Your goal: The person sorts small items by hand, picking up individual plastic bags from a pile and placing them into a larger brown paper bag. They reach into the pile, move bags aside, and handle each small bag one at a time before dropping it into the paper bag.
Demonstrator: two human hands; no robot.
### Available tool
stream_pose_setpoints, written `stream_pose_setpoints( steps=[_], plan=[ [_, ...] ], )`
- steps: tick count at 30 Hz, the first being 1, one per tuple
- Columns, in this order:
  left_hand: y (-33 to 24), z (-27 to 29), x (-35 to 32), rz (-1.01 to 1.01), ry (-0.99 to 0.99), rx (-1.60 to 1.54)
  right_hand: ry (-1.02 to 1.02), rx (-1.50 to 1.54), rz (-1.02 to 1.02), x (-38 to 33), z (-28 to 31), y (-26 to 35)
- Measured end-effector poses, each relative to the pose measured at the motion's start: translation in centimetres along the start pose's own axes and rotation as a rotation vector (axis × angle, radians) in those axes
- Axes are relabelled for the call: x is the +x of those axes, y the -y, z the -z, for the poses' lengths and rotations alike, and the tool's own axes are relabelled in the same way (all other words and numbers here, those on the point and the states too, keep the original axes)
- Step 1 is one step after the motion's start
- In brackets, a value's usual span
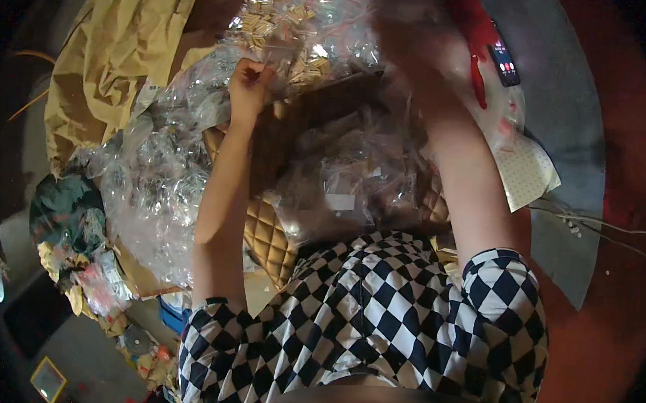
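My left hand [249, 84] is raised in front of me with its fingers pinched on a small clear plastic packet [261, 68] at the edge of a heap of such packets. My right hand [405, 39] is blurred, reaching up into a pile of clear bags holding small tan pieces [291, 12]; what it holds is not visible. A mound of clear plastic bags [347, 181] lies on my lap over a quilted tan cushion [268, 235]. Both arms come out of black-and-white checked sleeves.
A yellow cloth [116, 52] lies at the upper left. More crumpled clear bags [152, 182] spill down the left side. A phone with a lit screen [503, 61] rests at upper right beside a red object and a dotted white paper [527, 174]. Clutter covers the floor at lower left.
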State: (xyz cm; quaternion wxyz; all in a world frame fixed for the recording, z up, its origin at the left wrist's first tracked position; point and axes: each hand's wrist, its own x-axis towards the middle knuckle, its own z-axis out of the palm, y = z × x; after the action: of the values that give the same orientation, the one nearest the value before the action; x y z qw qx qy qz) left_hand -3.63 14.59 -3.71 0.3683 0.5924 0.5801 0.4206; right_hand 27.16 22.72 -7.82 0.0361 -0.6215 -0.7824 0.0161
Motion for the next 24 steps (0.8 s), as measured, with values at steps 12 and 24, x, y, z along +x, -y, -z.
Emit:
stream_pose_setpoints(
  steps=[12,24],
  plan=[
    [-3.2,1.1,-3.5,0.287,-0.036,-0.340,-0.248,0.185,0.055,1.8,-1.5,-0.9],
    [-7.9,-1.6,-13.3,0.070,0.457,0.098,0.218,1.627,0.123,-21.4,4.9,8.6]
  ],
)
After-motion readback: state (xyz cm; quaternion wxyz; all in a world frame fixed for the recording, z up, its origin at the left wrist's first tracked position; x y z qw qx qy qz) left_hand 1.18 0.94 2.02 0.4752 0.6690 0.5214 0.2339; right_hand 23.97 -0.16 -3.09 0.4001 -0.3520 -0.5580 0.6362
